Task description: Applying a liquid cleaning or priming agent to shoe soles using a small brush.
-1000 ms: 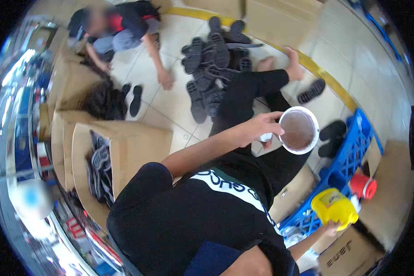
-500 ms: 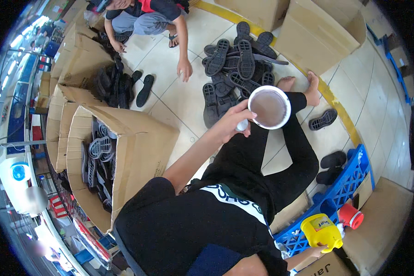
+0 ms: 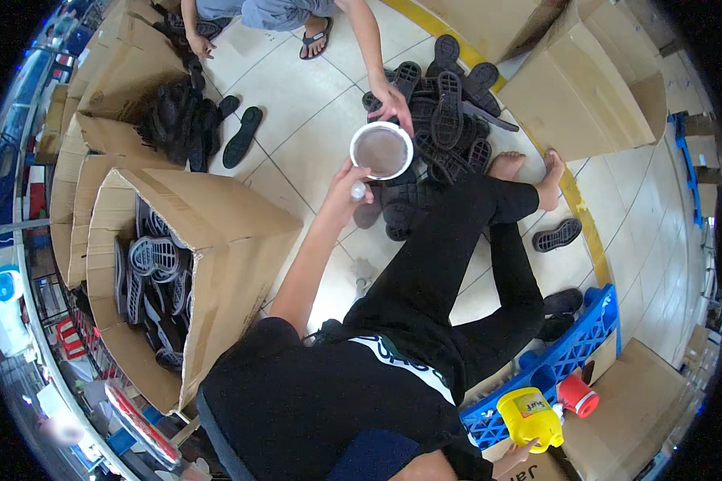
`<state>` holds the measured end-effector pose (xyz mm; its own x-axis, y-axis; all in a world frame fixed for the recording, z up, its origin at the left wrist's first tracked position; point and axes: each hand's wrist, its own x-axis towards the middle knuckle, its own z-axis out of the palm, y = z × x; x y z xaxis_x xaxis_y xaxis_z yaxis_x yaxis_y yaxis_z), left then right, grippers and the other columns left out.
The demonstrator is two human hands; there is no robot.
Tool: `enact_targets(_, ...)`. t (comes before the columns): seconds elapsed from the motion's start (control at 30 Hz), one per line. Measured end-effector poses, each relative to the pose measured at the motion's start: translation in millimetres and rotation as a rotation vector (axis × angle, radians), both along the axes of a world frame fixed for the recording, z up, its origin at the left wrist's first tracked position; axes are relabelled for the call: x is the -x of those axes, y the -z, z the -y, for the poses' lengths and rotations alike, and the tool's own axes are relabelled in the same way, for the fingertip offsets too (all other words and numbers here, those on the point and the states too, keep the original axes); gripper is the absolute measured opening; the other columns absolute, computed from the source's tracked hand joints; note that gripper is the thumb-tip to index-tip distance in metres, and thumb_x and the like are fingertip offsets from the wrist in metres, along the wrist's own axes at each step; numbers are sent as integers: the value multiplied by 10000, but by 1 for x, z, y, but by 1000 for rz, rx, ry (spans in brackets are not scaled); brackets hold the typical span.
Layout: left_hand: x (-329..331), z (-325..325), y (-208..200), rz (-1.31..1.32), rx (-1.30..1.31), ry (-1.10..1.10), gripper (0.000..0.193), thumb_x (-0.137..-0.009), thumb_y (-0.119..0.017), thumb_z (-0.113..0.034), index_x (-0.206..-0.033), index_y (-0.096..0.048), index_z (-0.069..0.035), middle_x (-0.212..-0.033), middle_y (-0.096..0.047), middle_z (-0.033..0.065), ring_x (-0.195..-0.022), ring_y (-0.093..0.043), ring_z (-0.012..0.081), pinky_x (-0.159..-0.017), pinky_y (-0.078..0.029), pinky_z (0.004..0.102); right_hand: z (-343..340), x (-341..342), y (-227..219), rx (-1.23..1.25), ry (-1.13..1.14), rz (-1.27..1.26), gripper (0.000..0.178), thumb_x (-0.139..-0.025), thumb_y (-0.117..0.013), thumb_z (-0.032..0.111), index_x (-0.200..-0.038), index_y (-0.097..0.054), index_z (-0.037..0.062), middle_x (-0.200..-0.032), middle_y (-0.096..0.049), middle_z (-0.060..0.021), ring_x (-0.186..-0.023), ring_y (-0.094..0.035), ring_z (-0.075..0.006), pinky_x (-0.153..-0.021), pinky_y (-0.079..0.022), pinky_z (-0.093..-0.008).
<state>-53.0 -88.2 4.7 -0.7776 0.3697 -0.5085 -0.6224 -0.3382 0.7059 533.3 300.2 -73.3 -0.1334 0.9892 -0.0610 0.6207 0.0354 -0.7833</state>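
Head view: white round tub [image 3: 381,153] with brown inside, up in the air by a heap of dark rubber shoe soles [image 3: 448,112]. Pinched at near rim by left grip [image 3: 346,192], with another person's hand [image 3: 392,109] at far rim. Curled on yellow plastic jug [image 3: 531,417] with right grip [image 3: 519,455]. Beside jug, red round cup [image 3: 578,397] and blue plastic crate [image 3: 602,313]. Off left, big brown cardboard box [image 3: 245,232].

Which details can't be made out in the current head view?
All in the head view:
White tub: contents too indistinct to identify.
Small white object: partly covered by the left hand.
Right hand: partly hidden by the yellow jug.
Co-worker: head cut off by the top edge.
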Motion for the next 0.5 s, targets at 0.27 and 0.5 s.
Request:
enact_targets(0.27,25,43,73,19,2,-164,397,-829,-634,-213,-1178,-464,-132,-902,-584,71,-546,-542,142,-530,-475,302,-8,-13,15,24,93,174,504,-837,-699,396,-1037,-614,-59,-949,-642,-147,-799,-602,-232,-665,-512,-356)
enact_targets(0.5,40,82,107,32,49,-305,398,-835,-625,-234,-1184,-463,-131,-915,-592,77,-521,-530,135,-539,-479,304,-20,14,33,56,174,306,519,-836,-698,407,-1039,-609,-63,-957,-641,-157,-814,-604,-242,-680,-514,-365)
